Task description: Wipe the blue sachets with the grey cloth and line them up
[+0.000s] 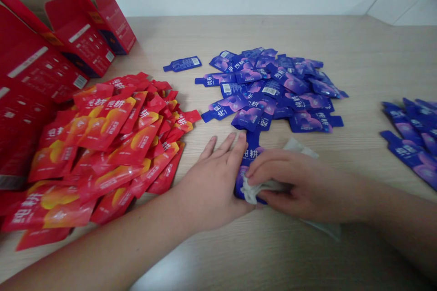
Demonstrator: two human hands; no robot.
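Note:
A blue sachet (251, 153) with a narrow neck lies flat on the table between my hands, its neck pointing away from me. My left hand (213, 182) rests flat along the sachet's left edge, fingers stretched out and apart. Pinched in my right hand (293, 179) is a crumpled white tissue (261, 186), pressed against the lower part of the sachet. More of the tissue sticks out behind and below that hand. The sachet's lower right side is hidden by the tissue and fingers.
A loose heap of blue sachets (273, 86) lies just beyond my hands, and one single blue sachet (182, 63) sits left of it. Red sachets (112, 141) are piled at left before red cartons (78, 36). More blue sachets (413, 136) lie at the right edge.

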